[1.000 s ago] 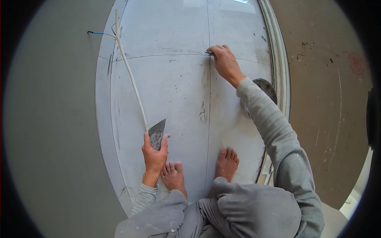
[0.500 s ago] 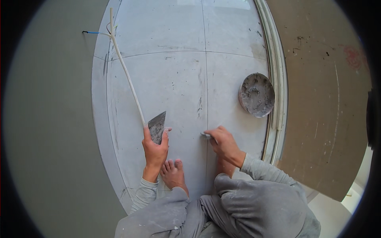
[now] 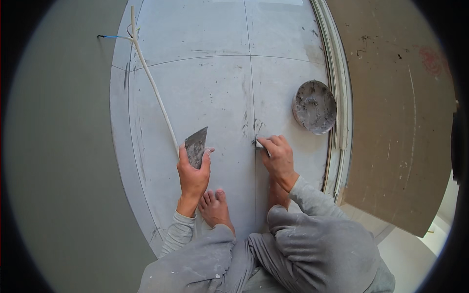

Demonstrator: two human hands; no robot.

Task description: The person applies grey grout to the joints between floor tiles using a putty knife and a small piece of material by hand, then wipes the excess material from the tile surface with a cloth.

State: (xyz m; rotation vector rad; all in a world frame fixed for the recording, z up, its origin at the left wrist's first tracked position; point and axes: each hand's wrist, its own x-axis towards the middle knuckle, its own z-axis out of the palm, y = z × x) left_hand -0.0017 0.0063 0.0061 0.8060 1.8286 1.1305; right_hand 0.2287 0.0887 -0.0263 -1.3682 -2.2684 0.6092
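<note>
My left hand [image 3: 193, 177] is closed around a flat, pointed grey trowel blade [image 3: 196, 147] smeared with grout, its tip aimed away from me above the floor tiles. My right hand [image 3: 280, 158] pinches a small pale scraper [image 3: 259, 142] against the long joint between two tiles. Only part of the scraper shows under my fingers. Dark grout smears [image 3: 256, 125] lie along the joint just beyond it. To the right stands a round bowl [image 3: 295, 115], its inside coated with wet grey grout.
A white cable [image 3: 155, 90] with bared blue-ended wires runs along the left of the tiled floor [image 3: 215, 102]. A grey wall [image 3: 63, 146] rises at the left. On the right are a metal door track [image 3: 339, 88] and a brown board [image 3: 386, 127]. My bare foot [image 3: 215, 207] rests on the tiles.
My right hand has moved forward along the joint with the scraper, and fresh grout smears now show beside the joint there. The left hand still holds the trowel blade in nearly the same place.
</note>
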